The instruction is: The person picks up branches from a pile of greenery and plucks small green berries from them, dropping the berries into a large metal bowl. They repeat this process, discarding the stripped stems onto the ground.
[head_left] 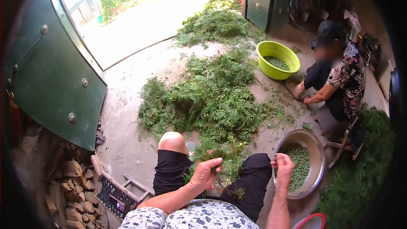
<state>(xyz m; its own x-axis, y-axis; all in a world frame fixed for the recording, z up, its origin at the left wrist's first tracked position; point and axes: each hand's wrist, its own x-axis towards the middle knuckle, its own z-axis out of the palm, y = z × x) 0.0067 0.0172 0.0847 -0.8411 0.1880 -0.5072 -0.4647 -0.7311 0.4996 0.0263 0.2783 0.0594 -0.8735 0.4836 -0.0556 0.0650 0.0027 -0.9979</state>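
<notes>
Head view: left hand (207,171) has a sprig (227,157); right hand (283,167) at the steel bowl (316,161).

Left fingers closed round the sprig, thumb on top, above the lap between the knees; right fingers curled in, narrow, over the bowl's near-left side; can't tell if they pinch anything; bowl on the floor by the right knee, green berries (299,167) inside; branch pile (207,97) on the floor ahead, past the knees; lime tub (277,73) beyond it to the right, more berries inside; another person (347,76) in a cap sits low just right of the tub, hands down near the feet; red-rimmed basin (311,222) partly in frame, below the bowl.
</notes>
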